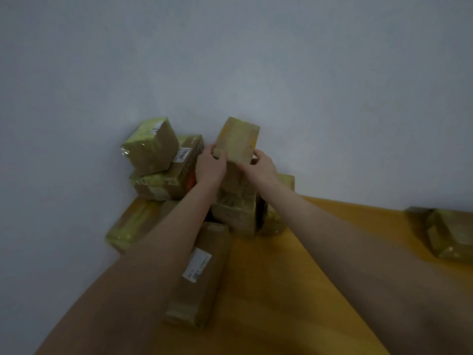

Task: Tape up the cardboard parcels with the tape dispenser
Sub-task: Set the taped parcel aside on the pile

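Our left hand point(211, 167) and right hand point(262, 167) both grip the near end of a parcel point(238, 138) atop the pile point(163, 180) by the wall point(256, 60). Its long axis points away from us, far end tipped up. Labels point(196, 263) are too blurry to read.

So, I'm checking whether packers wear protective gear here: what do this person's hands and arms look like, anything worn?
Nothing worn shows. The left hand and right hand are gloveless, and the left forearm and right forearm are bare to the frame's edge, with no sleeves. No watch, bracelet or ring is visible, though the dim, blurred picture could hide a thin ring.
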Demonstrator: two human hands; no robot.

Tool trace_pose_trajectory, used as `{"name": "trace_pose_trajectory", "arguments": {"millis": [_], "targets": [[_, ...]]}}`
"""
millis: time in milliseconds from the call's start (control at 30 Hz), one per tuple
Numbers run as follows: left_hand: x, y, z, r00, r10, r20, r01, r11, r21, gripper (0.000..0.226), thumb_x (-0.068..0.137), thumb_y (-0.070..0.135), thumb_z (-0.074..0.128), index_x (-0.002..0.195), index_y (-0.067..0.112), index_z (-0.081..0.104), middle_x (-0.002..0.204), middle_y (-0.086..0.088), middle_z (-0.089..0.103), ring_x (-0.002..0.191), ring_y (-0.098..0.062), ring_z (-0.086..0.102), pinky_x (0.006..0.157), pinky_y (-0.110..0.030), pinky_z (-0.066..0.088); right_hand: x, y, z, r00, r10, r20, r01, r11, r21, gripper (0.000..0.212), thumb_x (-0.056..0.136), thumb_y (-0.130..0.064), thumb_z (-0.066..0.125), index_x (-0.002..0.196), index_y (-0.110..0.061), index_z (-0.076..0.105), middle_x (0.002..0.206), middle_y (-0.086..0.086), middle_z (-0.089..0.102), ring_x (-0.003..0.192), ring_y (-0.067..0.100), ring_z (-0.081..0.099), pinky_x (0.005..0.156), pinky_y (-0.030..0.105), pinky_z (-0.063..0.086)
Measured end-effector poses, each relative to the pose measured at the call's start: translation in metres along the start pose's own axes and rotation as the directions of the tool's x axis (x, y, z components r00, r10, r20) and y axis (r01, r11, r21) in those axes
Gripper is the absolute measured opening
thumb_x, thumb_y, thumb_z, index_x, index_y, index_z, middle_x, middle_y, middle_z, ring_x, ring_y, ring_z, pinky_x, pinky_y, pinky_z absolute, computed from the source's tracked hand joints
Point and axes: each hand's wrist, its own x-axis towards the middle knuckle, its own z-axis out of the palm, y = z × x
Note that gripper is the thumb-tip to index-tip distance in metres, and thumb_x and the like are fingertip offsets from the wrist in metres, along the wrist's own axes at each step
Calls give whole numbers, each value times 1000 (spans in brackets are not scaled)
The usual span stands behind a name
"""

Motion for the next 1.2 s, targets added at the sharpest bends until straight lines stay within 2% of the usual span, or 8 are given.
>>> {"name": "trace_pose_trajectory", "arguments": {"millis": [200,267,367,500,767,967,1133,1200], "targets": [[10,-17,-3,997,-66,43,53,964,262,57,96,24,47,149,16,28,149,-15,31,134,-32,34,106,-39,32,2,17,9,990,41,133,-28,995,-98,73,85,-27,69,149,-20,34,142,4,49,126,23,48,92,30,44],[5,-7,0,997,78,-27,-64,938,341,58,92,23,52,146,14,31,145,-16,32,134,-32,31,107,-39,31,0,21,-4,995,62,72,-52,990,-133,72,86,-29,68,148,-18,34,145,7,46,127,25,47,93,31,44],[-8,22,20,932,359,-53,-307,859,410,48,88,17,54,134,9,44,135,-15,43,127,-30,38,105,-39,35,-4,29,-38,996,90,-16,-92,977,-190,65,88,-26,64,146,-18,37,143,9,46,123,26,50,95,34,46],[-36,57,76,908,413,75,-414,852,319,47,89,15,54,135,15,44,138,-9,40,126,-24,39,100,-34,38,-17,48,-98,986,102,-130,-132,958,-253,61,86,-26,65,141,-16,42,140,8,48,122,25,50,93,34,45],[-134,94,233,843,263,470,-419,868,266,51,90,22,57,138,17,41,141,-9,35,129,-26,37,100,-35,39,-59,123,-277,899,150,-411,-324,860,-395,51,89,-24,61,137,-17,46,138,11,48,119,29,52,92,39,50],[-219,133,350,831,102,546,-228,959,168,59,90,27,60,142,12,36,143,-12,36,124,-27,46,97,-33,40,-93,202,-415,848,268,-458,-460,800,-384,53,89,-25,62,137,-16,44,139,14,41,125,34,46,104,41,41],[-277,155,419,796,-79,600,-36,984,177,81,92,37,59,151,8,12,157,-11,18,142,-28,24,109,-36,29,-110,253,-504,796,401,-453,-558,777,-291,68,89,-26,64,145,-7,31,148,18,30,130,36,41,103,44,41],[-282,160,435,793,-128,596,26,984,177,86,91,37,60,152,9,6,159,-11,13,144,-28,20,111,-37,27,-108,266,-527,803,451,-390,-563,788,-247,68,87,-28,68,141,-3,35,144,18,38,128,35,44,102,42,41]]}}
